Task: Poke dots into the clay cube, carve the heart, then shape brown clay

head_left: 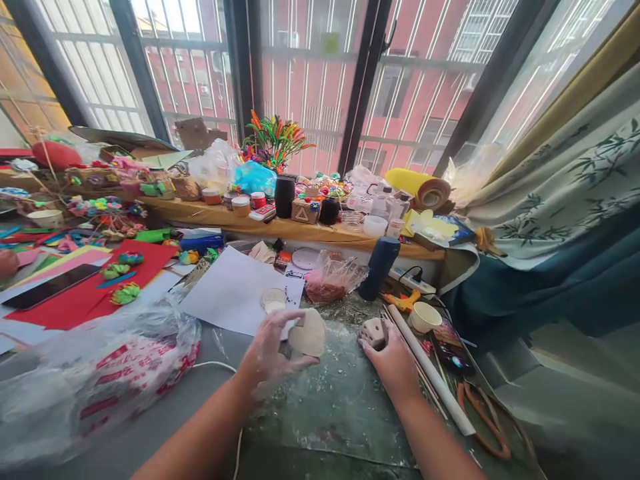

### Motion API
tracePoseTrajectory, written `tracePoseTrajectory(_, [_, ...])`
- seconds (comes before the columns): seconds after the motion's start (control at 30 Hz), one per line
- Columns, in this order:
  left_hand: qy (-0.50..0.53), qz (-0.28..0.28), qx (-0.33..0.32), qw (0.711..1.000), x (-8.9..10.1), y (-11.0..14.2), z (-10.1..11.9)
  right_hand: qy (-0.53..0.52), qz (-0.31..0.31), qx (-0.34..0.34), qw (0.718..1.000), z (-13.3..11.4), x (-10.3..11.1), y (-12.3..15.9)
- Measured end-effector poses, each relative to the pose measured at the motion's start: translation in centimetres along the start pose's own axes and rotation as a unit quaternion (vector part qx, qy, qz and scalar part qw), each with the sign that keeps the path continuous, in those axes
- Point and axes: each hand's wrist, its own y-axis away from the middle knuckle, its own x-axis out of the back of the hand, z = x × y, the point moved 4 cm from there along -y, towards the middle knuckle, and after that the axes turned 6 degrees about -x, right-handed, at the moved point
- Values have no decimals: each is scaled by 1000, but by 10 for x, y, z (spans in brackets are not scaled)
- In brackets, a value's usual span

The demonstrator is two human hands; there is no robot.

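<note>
My left hand (273,347), dusted pale, grips a flat round clay slab (309,333) by its edge, thumb below and fingers above. It is held up over the dark green work mat (320,407), which is smeared with white clay residue. My right hand (393,360) is closed around a small grey clay piece (373,329) with several round holes, at the right side of the mat. A small pale disc (274,301) lies on the white paper (240,287) beyond my left hand.
Right of the mat lie a long pale rolling rod (433,373), a paper cup (425,317), a yellow glue gun (403,300) and orange-handled scissors (483,420). A dark blue bottle (379,268) stands behind. A crumpled plastic bag (100,380) spreads at left; the crowded shelf (320,230) runs along the window.
</note>
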Motion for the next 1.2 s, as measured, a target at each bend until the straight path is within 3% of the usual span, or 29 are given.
tracePoseTrajectory(0.07, [-37, 44, 48, 997, 32, 3, -14, -4, 9, 12, 1000, 3, -2, -1])
tracePoseTrajectory(0.13, [-86, 51, 101, 990, 60, 7, -36, -22, 18, 32, 999, 5, -3, -1])
tracePoseTrajectory(0.2, [-140, 30, 153, 978, 81, 10, -60, -53, 22, 63, 996, 6, -4, 1])
tracePoseTrajectory(0.27, [-188, -11, 185, 965, 91, 11, -83, -92, 14, 99, 991, 6, -4, 5])
tracePoseTrajectory(0.47, [-299, -130, 185, 927, 70, 10, -114, -104, -98, 196, 970, -7, -2, 20])
tracePoseTrajectory(0.6, [-309, -163, 207, 914, 55, 15, -125, -91, -129, 181, 971, -11, -1, 17])
tracePoseTrajectory(0.73, [-302, -164, 201, 917, 53, 15, -133, -101, -148, 166, 970, -13, -2, 14])
tracePoseTrajectory(0.8, [-299, -142, 189, 925, 58, 13, -132, -121, -154, 154, 968, -11, -1, 15])
tracePoseTrajectory(0.9, [-288, -50, 168, 942, 75, 6, -114, -208, -168, 126, 955, -7, 0, 14])
tracePoseTrajectory(0.97, [-277, 21, 122, 953, 85, -2, -89, -303, -168, 97, 933, -3, 0, 9])
tracePoseTrajectory(1.03, [-261, 38, 58, 963, 80, -14, -56, -375, -141, 52, 915, 4, -2, 1])
tracePoseTrajectory(1.1, [-203, 28, 21, 979, 57, -28, -24, -403, -101, 12, 909, 9, -3, -6])
tracePoseTrajectory(1.13, [-154, -7, 26, 988, 38, -34, -12, -408, -89, -1, 908, 11, -4, -8])
tracePoseTrajectory(1.2, [-58, -130, 60, 988, -15, -41, 2, -416, -79, -7, 906, 10, -3, -10])
